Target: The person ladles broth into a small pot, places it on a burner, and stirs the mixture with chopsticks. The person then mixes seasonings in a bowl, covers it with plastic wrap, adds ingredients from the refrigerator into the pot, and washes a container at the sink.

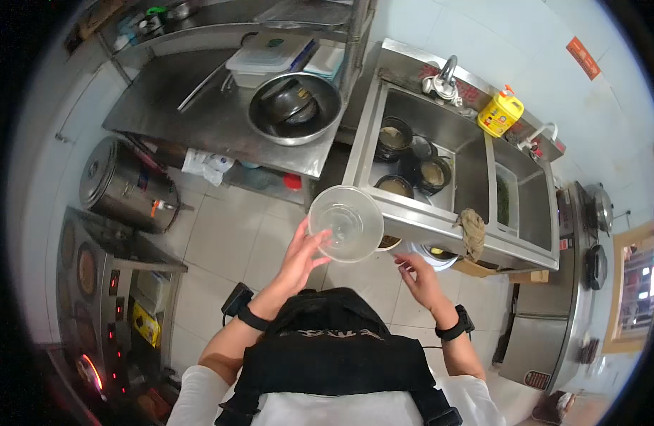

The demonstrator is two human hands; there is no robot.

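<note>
My left hand (pixel 298 254) grips a round, clear plastic container (pixel 348 224) by its left side. Its open mouth faces up toward me, and no contents show inside. My right hand (pixel 418 279) is apart from it, fingers loosely bent and spread, holding nothing. Below and in front of that hand, a white bucket (pixel 440 265) stands on the floor by the sink. Beyond the container, the left basin of the steel sink (pixel 469 181) has several dark bowls (pixel 396 136) in it, some with cloudy liquid.
A beige rag (pixel 472 234) hangs over the sink's front edge. Behind the basins are a faucet (pixel 449 69) and a yellow detergent jug (pixel 500 112). On the steel table (pixel 171 85) sits a metal basin (pixel 295 135) with dark bowls. Cooktops (pixel 85 266) with red lights line the left.
</note>
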